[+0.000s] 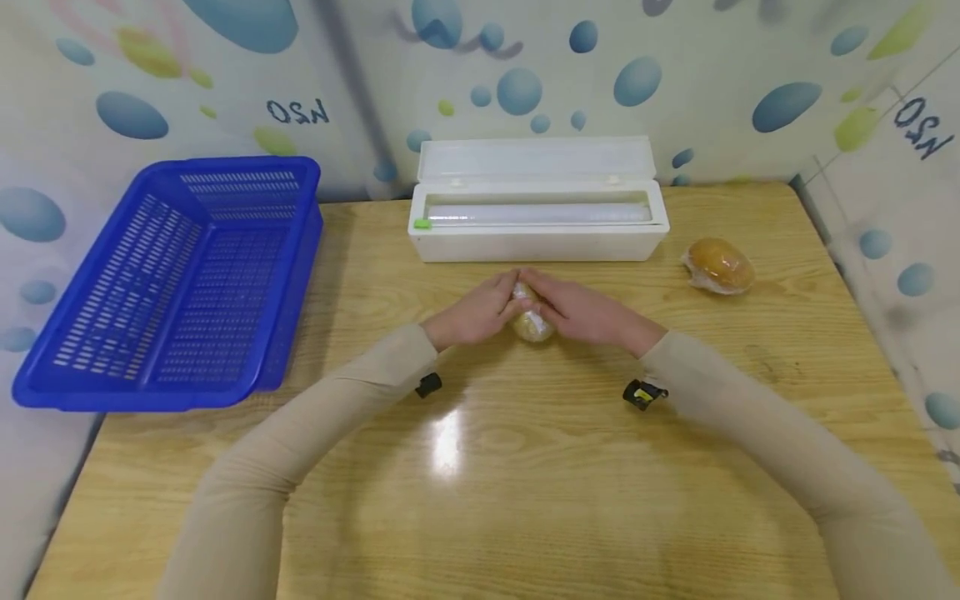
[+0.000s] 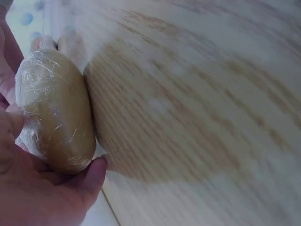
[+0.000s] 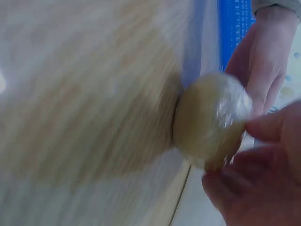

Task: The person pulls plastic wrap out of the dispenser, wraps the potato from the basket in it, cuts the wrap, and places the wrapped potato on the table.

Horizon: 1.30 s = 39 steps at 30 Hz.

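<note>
A bread roll [image 1: 533,327] wrapped in clear cling film lies on the table between my two hands. My left hand [image 1: 472,314] holds it from the left, and my right hand [image 1: 594,312] from the right, with the fingertips meeting over its far end. The left wrist view shows the roll [image 2: 56,113] close up, its film wrinkled on the side toward the hand, thumb and fingers curled about it. In the right wrist view the right thumb and fingers pinch the near end of the roll [image 3: 209,122]. Its underside is hidden.
Behind the hands stands a white cling film box [image 1: 540,244], lid raised, a film roll [image 1: 536,213] inside. Another wrapped bread roll [image 1: 722,265] lies at the right. A blue plastic basket [image 1: 296,308] stands at the left. Patterned walls border the wooden table [image 1: 525,500].
</note>
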{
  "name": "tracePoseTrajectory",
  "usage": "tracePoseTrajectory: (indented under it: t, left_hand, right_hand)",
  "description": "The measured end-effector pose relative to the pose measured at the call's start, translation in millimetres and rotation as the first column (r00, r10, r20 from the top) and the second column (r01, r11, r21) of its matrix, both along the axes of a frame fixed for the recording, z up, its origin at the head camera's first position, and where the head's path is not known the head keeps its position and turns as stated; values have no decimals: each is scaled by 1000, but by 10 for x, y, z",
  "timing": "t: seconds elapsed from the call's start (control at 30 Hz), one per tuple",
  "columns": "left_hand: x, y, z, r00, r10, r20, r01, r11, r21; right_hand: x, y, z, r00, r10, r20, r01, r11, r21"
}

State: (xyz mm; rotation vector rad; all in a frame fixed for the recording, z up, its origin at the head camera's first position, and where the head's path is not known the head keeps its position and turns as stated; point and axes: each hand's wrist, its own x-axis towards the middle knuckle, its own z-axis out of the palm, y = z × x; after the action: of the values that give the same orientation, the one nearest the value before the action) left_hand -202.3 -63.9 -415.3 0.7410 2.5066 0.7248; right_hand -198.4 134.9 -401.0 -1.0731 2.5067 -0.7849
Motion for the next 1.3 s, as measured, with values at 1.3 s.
tracePoseTrajectory:
  t: [1.3]
  left_hand:
    - [-33,7,127,989,118,88,-135,966,220]
  right_hand:
    - [98,219,-67,897,-220,382,351,882,-315]
